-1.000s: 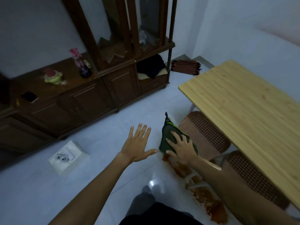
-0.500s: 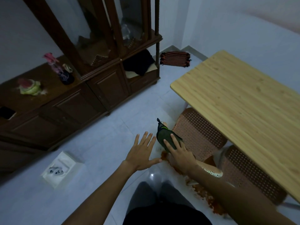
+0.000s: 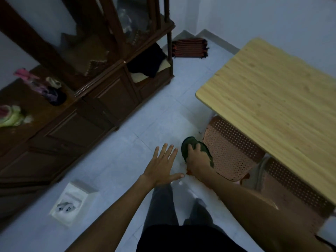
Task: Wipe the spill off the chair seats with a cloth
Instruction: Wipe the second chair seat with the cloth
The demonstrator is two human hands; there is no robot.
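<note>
From the head camera, the job looks only partly done. A reddish-brown spill (image 3: 190,172) shows at the near edge of the perforated chair seat (image 3: 231,151) that is tucked under the wooden table (image 3: 272,99), and it trails along under the right forearm. A second chair seat (image 3: 291,186) lies nearer the person; I judge the stain reaches toward it, though the arm hides much of that stretch. So most of the wiping seems left.

The right hand (image 3: 197,159) lies palm down, fingers curled over the dark green cloth (image 3: 187,145), pressing it on the near corner of the first seat, just beside the spill. The left hand (image 3: 161,168) is spread flat and wide, holding nothing, hovering above the pale floor (image 3: 127,151) just beside the right one.
</note>
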